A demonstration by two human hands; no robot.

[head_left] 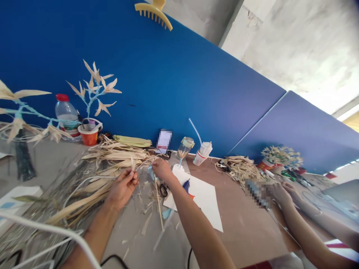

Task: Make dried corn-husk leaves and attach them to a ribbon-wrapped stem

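My left hand (125, 186) is closed in a pinch on a small pale piece of dried corn husk (132, 163), which sticks up from the fingertips. To its right, my right hand (162, 171) has its fingers closed beside a scrap of light blue paper (151, 173); what they grip, if anything, is too small to make out. Below that hand are black-handled scissors (163, 190) and a thin wooden stick (159, 209). Dried corn husks (117, 155) lie heaped behind and left of my left hand. A dark blue tool (186, 185) rests on a white sheet (209, 198).
Husk flowers on blue stems (91, 98) stand in a red cup (89, 135) by a plastic bottle (66, 112). A phone (164, 141), clear jar (185, 146) and white cup (200, 157) line the blue partition (179, 82). Another person's hands (282, 194) are at the right.
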